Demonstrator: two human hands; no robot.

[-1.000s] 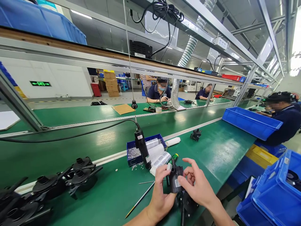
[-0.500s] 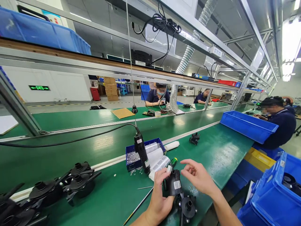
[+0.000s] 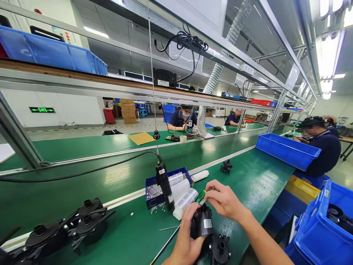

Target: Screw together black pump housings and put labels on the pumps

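Note:
My left hand [image 3: 186,239] grips a small black pump body [image 3: 202,223] with a white label, held just above the green bench near its front edge. My right hand [image 3: 224,200] reaches over the pump, its fingers pinched on a small green-handled tool [image 3: 201,196] lying beside rolls of white labels [image 3: 183,195]. Below the held pump lies another black pump part [image 3: 220,250]. A hanging black electric screwdriver [image 3: 163,181] dangles just left of my hands, over a small blue tray of screws [image 3: 153,192].
Several black pump housings [image 3: 82,224] sit at the bench's left. One black pump [image 3: 226,166] lies farther right. A long blue bin [image 3: 286,151] stands beyond it; blue crates [image 3: 322,228] at lower right. A person in dark blue [image 3: 322,147] works at the right; others sit across the conveyor.
My right hand has moved from open beside the pump forward to the green-handled tool and pinched it. The left hand has lowered the pump slightly. The view has tilted upward.

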